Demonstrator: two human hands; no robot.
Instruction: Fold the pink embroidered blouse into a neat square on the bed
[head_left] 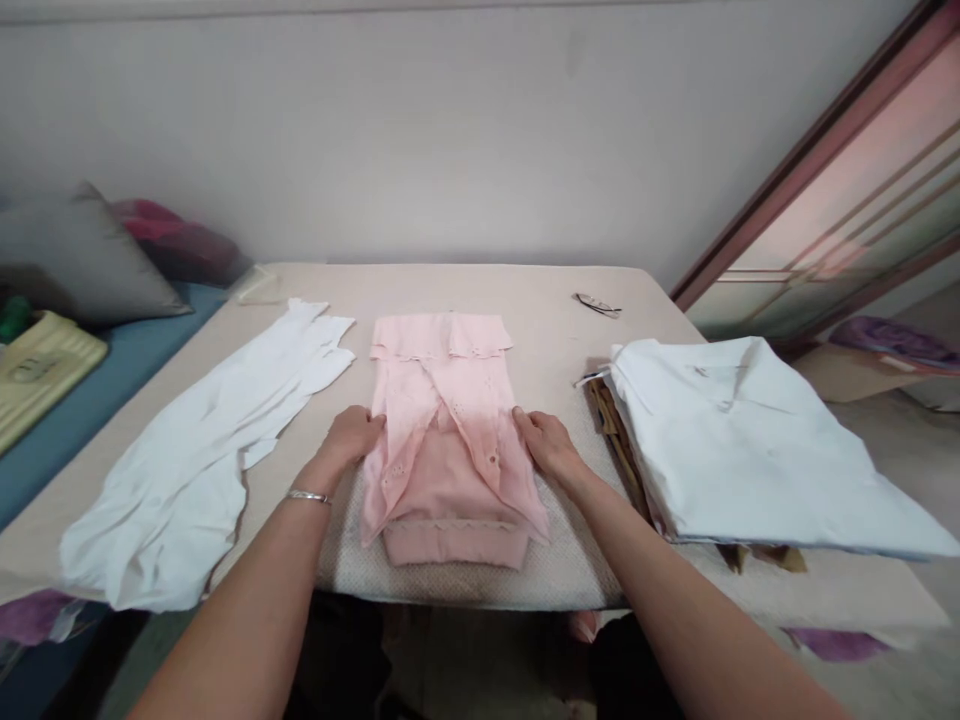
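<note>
A pink shirt (450,440) with eyelet trim lies in a folded strip across the middle of the padded table. Its top edge is turned down, and its lower end is folded into a narrow band. My left hand (354,436) holds the left edge between thumb and fingers, a bangle on that wrist. On the opposite edge, level with it, my right hand (549,442) pinches the fabric the same way. The fingers under the cloth are partly hidden on both sides.
A crumpled white garment (202,470) lies at left. To the right is a stack of folded clothes (750,450), white on top. Eyeglasses (598,304) rest near the back edge of the table (555,285). Beyond the left side are a grey cushion (82,260) and a yellow item (49,370).
</note>
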